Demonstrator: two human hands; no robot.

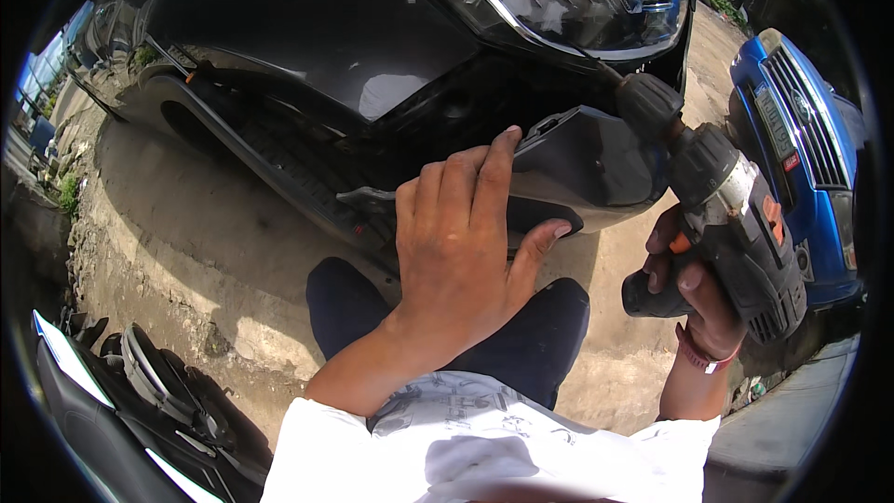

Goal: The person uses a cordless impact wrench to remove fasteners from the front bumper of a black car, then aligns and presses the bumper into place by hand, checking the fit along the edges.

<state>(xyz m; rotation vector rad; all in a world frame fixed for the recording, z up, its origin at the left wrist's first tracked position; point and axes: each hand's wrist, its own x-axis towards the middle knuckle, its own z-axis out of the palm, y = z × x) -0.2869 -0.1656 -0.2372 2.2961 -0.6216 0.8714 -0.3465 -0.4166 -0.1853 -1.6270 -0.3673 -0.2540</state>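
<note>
In my right hand point(694, 284) is a black and grey cordless drill point(731, 214) with orange details, my fingers wrapped round its handle. Its chuck points up and left, and a thin bit reaches toward the underside of the car's headlight point(587, 0). My left hand point(461, 233) is stretched out, fingers together and thumb apart, at the edge of a glossy black bumper section point(587, 158). The fingertips appear to touch that edge. Between the bumper section and the black fender point(326, 28) is a dark gap.
A curved dark plastic trim or liner point(242, 144) extends left from the bumper, over concrete ground point(177, 186). A blue vehicle point(810, 140) stands at the right. The black seat of a motorcycle point(84, 410) is at lower left. My knees point(349, 303) are below the bumper.
</note>
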